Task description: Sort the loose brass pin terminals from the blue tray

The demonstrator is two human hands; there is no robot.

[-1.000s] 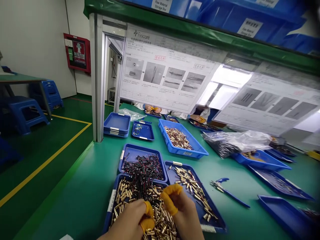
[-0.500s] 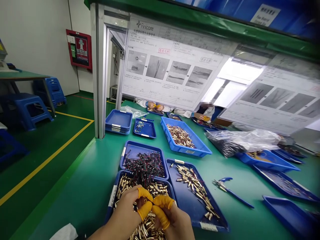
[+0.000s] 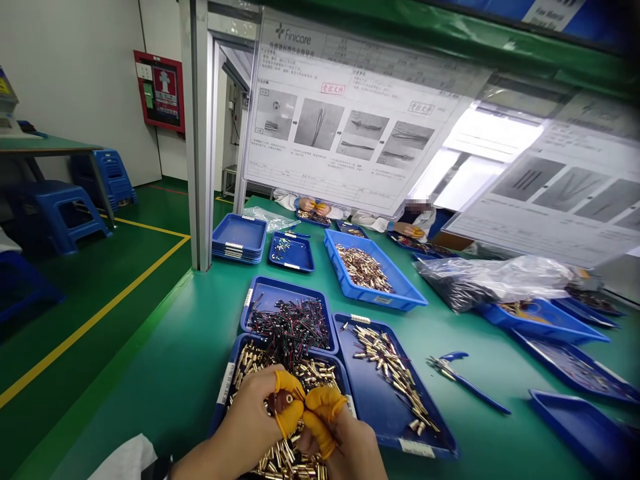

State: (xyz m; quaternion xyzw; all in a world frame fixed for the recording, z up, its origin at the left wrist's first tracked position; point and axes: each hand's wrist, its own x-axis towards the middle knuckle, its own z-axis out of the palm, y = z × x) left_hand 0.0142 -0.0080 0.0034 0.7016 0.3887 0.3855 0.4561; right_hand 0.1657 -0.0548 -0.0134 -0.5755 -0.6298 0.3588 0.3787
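My left hand, with yellow finger cots on thumb and forefinger, pinches a small brass sleeve whose round open end shows. My right hand, in the same yellow cots, is closed in a pinch against the left fingertips; what it holds is mostly hidden, though a thin dark strand shows between the hands. Both are above a blue tray full of loose brass sleeves. Behind it, another tray holds a heap of short black and red wires.
On the right lies a blue tray of brass pieces with wires, then blue-handled cutters. Farther back stand a blue bin of brass parts, stacked trays and a plastic bag. Co-workers' hands work across the bench.
The view has shifted slightly. My hands stay together over the tray, and the round end of the brass sleeve now shows more clearly between my left fingers.
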